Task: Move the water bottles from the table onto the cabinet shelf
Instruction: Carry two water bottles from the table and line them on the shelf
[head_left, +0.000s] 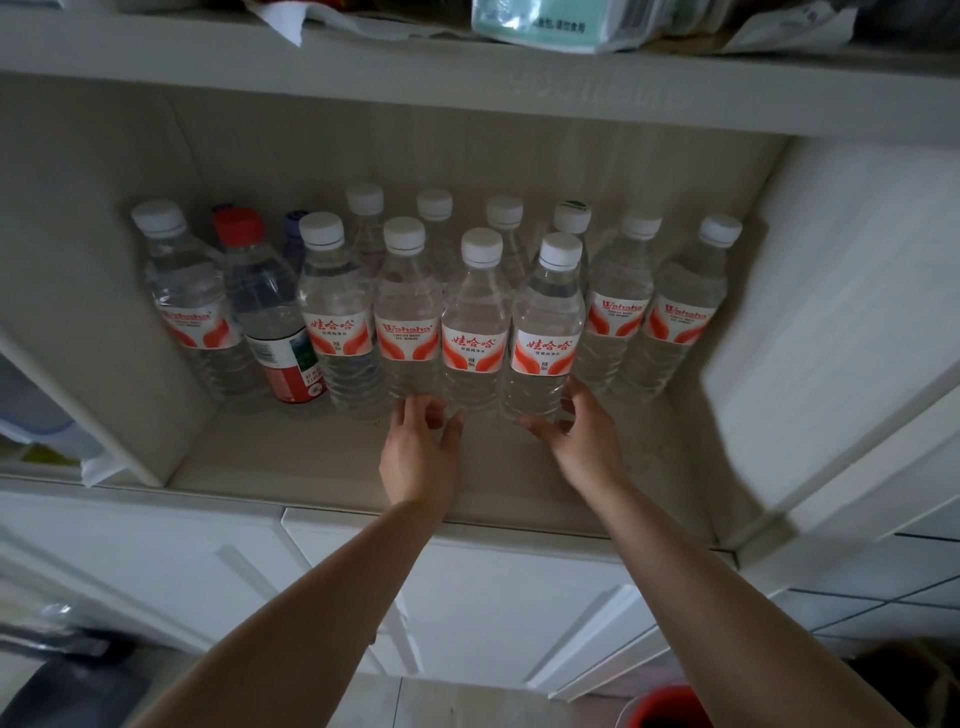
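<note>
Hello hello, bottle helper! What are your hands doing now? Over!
Left hand open at one front bottle's base. Right hand cupping the next bottle. Both upright on shelf. Nothing blocking.

Pale cabinet shelf (291, 467), upright water bottles (405, 312) in rows

Back-row clear plastic white-capped bottles (434, 218) largely hidden behind front row; dark-capped bottle (294, 236) behind red-capped one (262, 306) mostly occluded; red round container (667, 707) cut off by bottom edge; mint-green packet (530, 23) cropped at top.
</note>
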